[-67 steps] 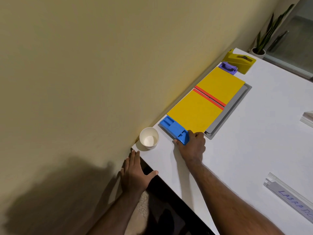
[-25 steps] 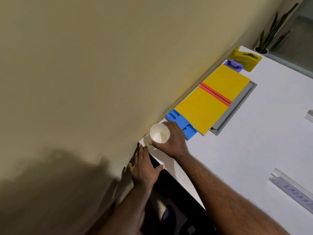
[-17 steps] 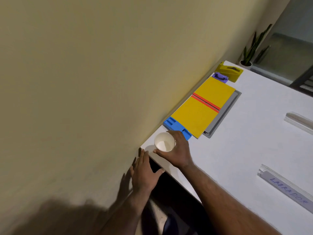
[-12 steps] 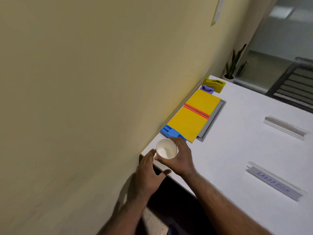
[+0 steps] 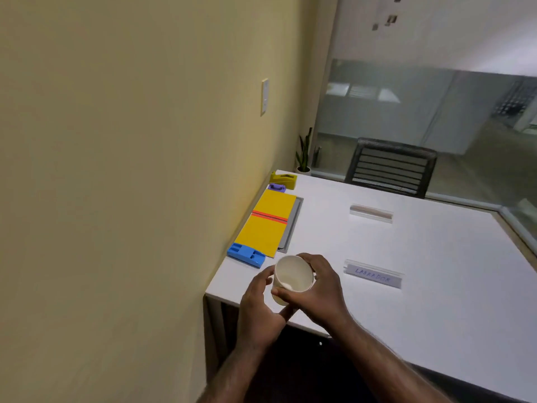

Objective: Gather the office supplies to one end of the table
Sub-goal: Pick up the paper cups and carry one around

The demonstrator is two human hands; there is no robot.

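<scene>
A white paper cup (image 5: 293,274) is held above the near left corner of the white table (image 5: 421,286), tilted toward me. My right hand (image 5: 319,295) wraps it from the right and my left hand (image 5: 258,309) touches its left side and bottom. Along the wall edge lie a blue stapler (image 5: 246,254), two yellow folders (image 5: 268,223) with a red strip on a grey tray (image 5: 292,225), a small purple item (image 5: 276,187) and a yellow tape dispenser (image 5: 284,178).
Two clear name holders lie on the table, one labelled (image 5: 373,277) near me and one farther back (image 5: 371,213). A black chair (image 5: 389,170) stands at the far side. A potted plant (image 5: 303,158) is in the corner. The yellow wall runs along the left.
My right hand lifted the cup off the table corner and brought it toward me. My left hand left the table edge and came up to the cup. My head raised.
</scene>
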